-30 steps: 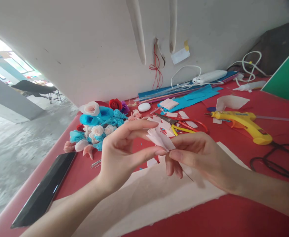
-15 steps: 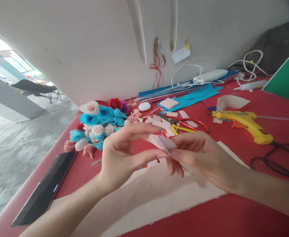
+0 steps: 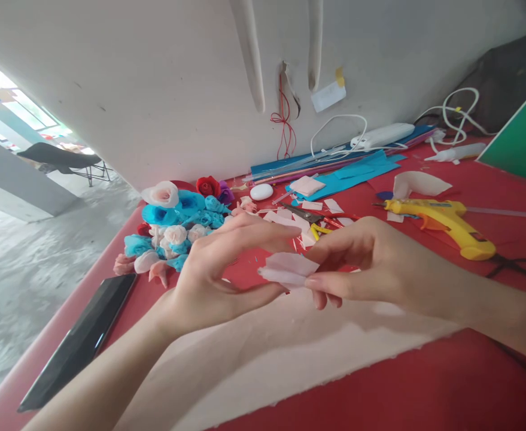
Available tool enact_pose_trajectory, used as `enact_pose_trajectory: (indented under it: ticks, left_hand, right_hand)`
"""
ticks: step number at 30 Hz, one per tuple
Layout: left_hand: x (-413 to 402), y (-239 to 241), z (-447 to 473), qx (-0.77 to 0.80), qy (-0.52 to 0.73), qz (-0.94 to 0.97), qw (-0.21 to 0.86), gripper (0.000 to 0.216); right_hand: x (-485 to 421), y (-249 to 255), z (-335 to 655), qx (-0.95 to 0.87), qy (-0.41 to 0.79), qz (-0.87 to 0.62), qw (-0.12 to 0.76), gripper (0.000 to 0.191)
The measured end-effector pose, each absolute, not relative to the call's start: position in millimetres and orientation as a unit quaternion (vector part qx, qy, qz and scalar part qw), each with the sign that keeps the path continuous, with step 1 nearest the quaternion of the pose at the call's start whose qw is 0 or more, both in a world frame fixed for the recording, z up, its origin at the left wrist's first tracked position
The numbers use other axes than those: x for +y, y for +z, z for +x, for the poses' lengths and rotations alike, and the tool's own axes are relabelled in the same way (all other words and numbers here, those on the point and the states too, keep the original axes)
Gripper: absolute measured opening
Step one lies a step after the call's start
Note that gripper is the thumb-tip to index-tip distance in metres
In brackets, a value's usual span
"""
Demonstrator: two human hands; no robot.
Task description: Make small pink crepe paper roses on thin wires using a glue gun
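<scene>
Now our right hand (image 3: 370, 269) pinches pink paper (image 3: 289, 266), long axis pointing left; our left hand (image 3: 204, 281) curves wide around paper's left end, contact unclear.

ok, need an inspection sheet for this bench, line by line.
Surface: red tabletop, large pale sheet lying on it below the hands.
Job's things: pale pink paper piece, folded or layered; paper flowers grouped to the left.
Clutter: paper scraps, red-handled scissors, yellow-handled tool, yellow glue gun.
Left hand: thumb and fingers apart around the piece; contact unclear.
Right hand: pinches the piece.
Cables: white cable looping by the power strip; dark cord at the glue gun's handle.
Surroundings: white wall behind, dark chair left; other people: nothing seen.
</scene>
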State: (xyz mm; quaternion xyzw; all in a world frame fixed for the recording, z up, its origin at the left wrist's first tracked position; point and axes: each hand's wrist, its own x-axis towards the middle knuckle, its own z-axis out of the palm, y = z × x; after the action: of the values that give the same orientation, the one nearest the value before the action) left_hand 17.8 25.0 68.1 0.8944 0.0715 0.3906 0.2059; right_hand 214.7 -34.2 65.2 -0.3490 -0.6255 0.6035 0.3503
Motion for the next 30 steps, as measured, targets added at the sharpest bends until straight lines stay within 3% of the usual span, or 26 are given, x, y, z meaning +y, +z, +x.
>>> enact_pose_trajectory:
  ticks: [17, 30]
  left_hand:
    - [20, 86, 24, -0.026, 0.348, 0.937, -0.022, 0.039]
    - [24, 87, 25, -0.062, 0.363, 0.930, -0.011, 0.031]
  right_hand:
    - [-32, 65, 215, -0.657, 0.589, -0.369, 0.293, 0.009]
    - [-31, 66, 215, -0.618, 0.641, -0.363, 0.274, 0.004]
